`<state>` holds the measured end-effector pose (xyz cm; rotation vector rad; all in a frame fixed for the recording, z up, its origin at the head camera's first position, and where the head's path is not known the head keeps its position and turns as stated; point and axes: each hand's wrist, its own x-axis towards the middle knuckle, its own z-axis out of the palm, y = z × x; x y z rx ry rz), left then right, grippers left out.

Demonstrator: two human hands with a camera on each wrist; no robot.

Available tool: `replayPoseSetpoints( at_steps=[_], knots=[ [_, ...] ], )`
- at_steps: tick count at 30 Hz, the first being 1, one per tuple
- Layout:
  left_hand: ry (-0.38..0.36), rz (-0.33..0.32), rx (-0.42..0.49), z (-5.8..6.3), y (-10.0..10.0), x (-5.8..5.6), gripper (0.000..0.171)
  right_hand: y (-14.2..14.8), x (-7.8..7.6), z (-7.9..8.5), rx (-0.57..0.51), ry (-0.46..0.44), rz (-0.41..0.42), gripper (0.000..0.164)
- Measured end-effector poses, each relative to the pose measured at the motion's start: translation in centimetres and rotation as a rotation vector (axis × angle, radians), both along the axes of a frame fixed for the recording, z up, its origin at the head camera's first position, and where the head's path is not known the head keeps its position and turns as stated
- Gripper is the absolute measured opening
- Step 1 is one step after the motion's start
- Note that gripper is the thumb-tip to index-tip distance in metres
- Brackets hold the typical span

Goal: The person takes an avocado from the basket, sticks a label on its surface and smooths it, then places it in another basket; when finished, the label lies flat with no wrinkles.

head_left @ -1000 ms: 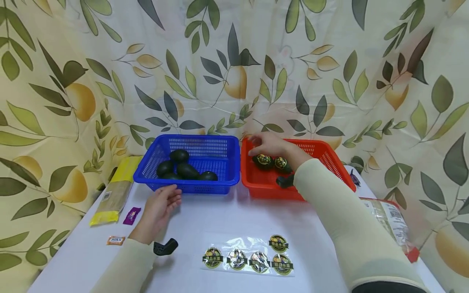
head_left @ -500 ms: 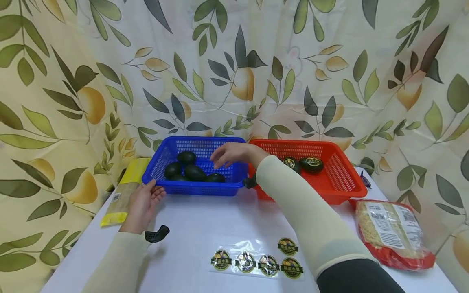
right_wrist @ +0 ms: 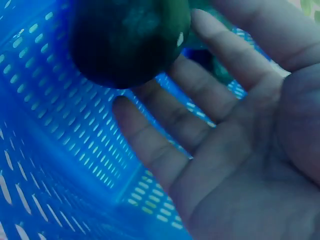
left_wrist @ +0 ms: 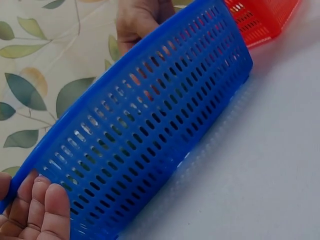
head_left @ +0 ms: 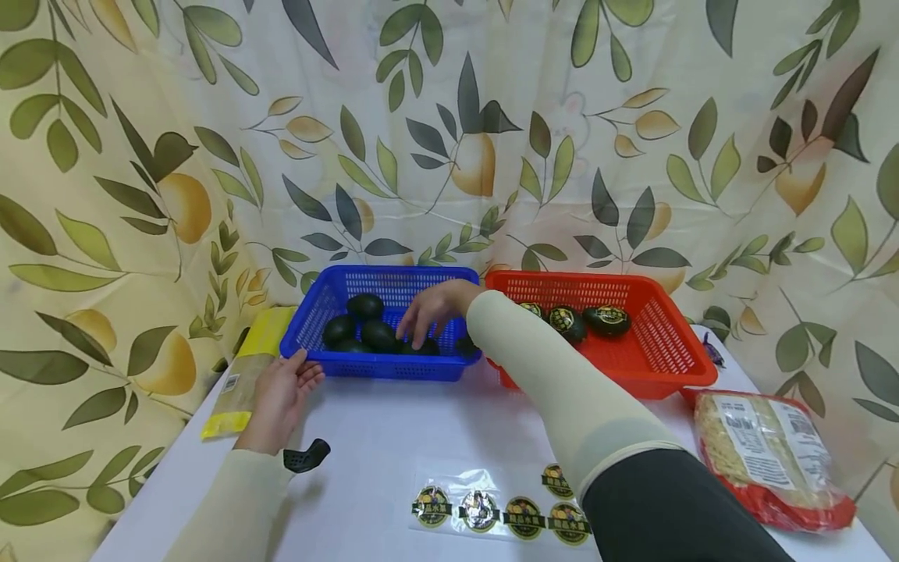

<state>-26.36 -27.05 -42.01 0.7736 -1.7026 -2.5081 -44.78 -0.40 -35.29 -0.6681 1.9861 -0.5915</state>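
In the head view, a blue basket (head_left: pixel 393 365) holds several plain dark-green avocados (head_left: pixel 379 336). My left hand (head_left: pixel 277 398) grips its front-left rim, thumb over the edge and fingers outside against the slotted wall, as the left wrist view shows. My right hand (head_left: pixel 431 310) reaches down into this basket. Seen from the right wrist, its fingers are spread and the fingertips meet a dark avocado (right_wrist: pixel 130 42), not closed round it. To the right, a red basket (head_left: pixel 653 378) holds avocados bearing round gold-and-black stickers (head_left: pixel 609 315); my right sleeve hides part of it.
A clear sheet with several round stickers (head_left: pixel 524 517) lies at the front of the white table (head_left: pixel 365 453). At the left is a yellow-ended packet (head_left: pixel 270 332); at the right, a bag of pale dried food (head_left: pixel 765 445) with red edges. A patterned curtain (head_left: pixel 435 117) hangs behind.
My right hand has gone from above the red basket leftward and down into the blue one. My left hand has shifted left to the blue basket's corner. The head view has turned slightly.
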Motion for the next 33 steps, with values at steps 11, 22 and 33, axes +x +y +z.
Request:
replayPoseSetpoints(
  at_steps=[11, 22, 33],
  knots=[
    [0.008, -0.010, -0.015, -0.1, -0.1, -0.1, 0.016, -1.0, -0.1, -0.6, 0.209, -0.057, 0.065, 0.059],
    [0.016, -0.041, -0.011, 0.1, 0.3, 0.0, 0.015, -0.6, 0.8, 0.4, 0.170, 0.002, -0.018, 0.070],
    [0.006, -0.033, 0.010, 0.5, 0.3, 0.6, 0.018, 2.6, 5.1, 2.4, -0.187, 0.337, -0.039, 0.054]
  ],
)
